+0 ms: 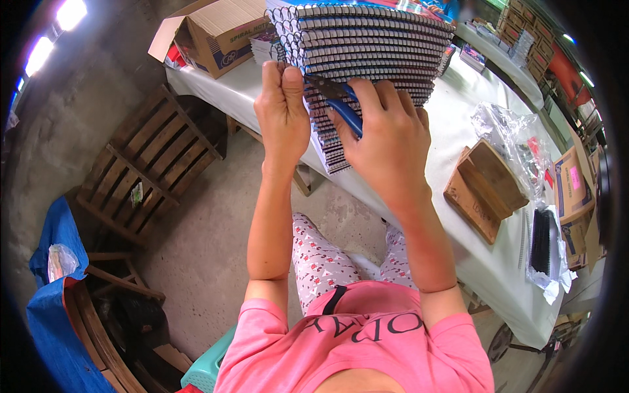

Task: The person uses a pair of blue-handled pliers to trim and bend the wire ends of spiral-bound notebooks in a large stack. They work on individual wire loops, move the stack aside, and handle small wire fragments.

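A tall stack of spiral notebooks (pixel 373 49) stands at the table's near edge, its dark coil bindings facing me in rows. My right hand (pixel 390 134) is closed round a pair of blue-handled cutting pliers (pixel 347 114). The dark jaws of the pliers point left, against the coils at the stack's left side. Just left of the jaws, my left hand (pixel 284 114) is closed with its thumb on top, at the left ends of the coils. What its fingers pinch is hidden.
The white-covered table (pixel 458 216) bears a wooden block stand (pixel 485 190), clear plastic wrap (pixel 508 128) and a bundle of black coils (pixel 541 242). An open cardboard box (pixel 219 39) sits at the far left. Below it are a slatted wooden rack (pixel 151 164) and a green stool (pixel 206 367).
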A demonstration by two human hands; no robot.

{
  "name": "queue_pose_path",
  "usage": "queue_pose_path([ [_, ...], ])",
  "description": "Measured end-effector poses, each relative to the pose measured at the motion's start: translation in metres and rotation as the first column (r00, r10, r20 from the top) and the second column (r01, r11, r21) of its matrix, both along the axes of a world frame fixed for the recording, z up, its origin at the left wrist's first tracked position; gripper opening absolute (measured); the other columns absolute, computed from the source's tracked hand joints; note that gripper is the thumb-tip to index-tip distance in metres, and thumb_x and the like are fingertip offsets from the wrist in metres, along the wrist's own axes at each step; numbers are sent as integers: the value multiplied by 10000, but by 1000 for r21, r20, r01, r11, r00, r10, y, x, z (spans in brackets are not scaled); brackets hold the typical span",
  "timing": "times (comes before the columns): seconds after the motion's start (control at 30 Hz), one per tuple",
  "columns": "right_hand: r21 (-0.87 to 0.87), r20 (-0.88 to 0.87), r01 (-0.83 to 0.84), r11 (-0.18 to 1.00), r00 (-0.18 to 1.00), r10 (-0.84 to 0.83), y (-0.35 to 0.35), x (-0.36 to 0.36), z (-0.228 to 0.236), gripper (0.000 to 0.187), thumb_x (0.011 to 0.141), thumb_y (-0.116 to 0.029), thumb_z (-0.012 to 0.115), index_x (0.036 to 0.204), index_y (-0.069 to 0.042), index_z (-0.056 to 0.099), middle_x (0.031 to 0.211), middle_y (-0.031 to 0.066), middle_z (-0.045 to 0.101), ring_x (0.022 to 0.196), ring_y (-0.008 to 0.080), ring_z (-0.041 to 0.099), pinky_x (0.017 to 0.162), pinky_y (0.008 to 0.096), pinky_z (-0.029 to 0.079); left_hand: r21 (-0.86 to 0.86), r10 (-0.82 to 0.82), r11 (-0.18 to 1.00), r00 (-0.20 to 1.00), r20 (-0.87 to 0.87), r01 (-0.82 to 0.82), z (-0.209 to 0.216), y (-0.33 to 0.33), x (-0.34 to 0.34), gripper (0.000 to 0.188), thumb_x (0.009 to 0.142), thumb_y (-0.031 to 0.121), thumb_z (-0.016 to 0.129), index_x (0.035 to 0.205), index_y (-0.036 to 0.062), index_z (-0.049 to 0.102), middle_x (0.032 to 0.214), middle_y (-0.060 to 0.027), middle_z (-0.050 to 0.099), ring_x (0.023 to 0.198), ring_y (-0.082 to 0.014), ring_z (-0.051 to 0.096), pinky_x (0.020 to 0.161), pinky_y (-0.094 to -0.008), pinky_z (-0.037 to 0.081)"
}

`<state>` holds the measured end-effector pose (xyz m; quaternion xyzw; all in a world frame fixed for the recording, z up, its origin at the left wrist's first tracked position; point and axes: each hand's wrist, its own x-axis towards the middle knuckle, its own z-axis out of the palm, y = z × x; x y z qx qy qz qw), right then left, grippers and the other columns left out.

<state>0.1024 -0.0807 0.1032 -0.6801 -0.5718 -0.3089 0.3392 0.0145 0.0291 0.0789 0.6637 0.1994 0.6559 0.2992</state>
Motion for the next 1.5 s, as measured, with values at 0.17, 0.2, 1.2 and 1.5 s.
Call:
queue_pose_path([
  [0.17, -95, -99, -79, 992, 993, 69, 1, 14, -8, 361, 648, -181, 727, 981, -133, 594, 786, 58, 572, 694, 263, 613, 577, 368, 484, -4, -23, 1000, 1000, -19, 23, -2, 2, 1, 274, 978, 275, 434, 884, 18, 442, 627, -86, 490, 561, -129, 407, 505, -286, 358],
  [0.2, -95, -142, -83, 992, 987, 69, -1, 13, -6, 365, 648, -176, 726, 987, -134, 596, 797, 58, 570, 713, 260, 609, 597, 374, 478, -16, -13, 1000, 999, -32, 12, -3, 3, -1, 274, 978, 276, 432, 889, 17, 446, 635, -89, 499, 565, -131, 417, 511, -286, 364],
  [1.2, 20, -127, -141, 990, 982, 143, 2, 5, 8, 298, 742, -231, 715, 975, -94, 590, 791, 108, 629, 708, 318, 621, 629, 400, 493, 54, -15, 999, 996, 93, 10, -14, 2, 3, 279, 964, 306, 466, 993, 29, 465, 687, 21, 462, 588, -32, 373, 498, -179, 302],
  [1.5, -135, -248, -117, 984, 965, 81, -4, 10, 11, 336, 675, -215, 729, 956, -98, 588, 780, 101, 603, 699, 307, 622, 608, 398, 496, -11, -85, 995, 905, 417, 99, -8, -14, -4, 164, 952, 193, 445, 903, 37, 458, 689, -28, 464, 545, -102, 407, 472, -222, 348],
])
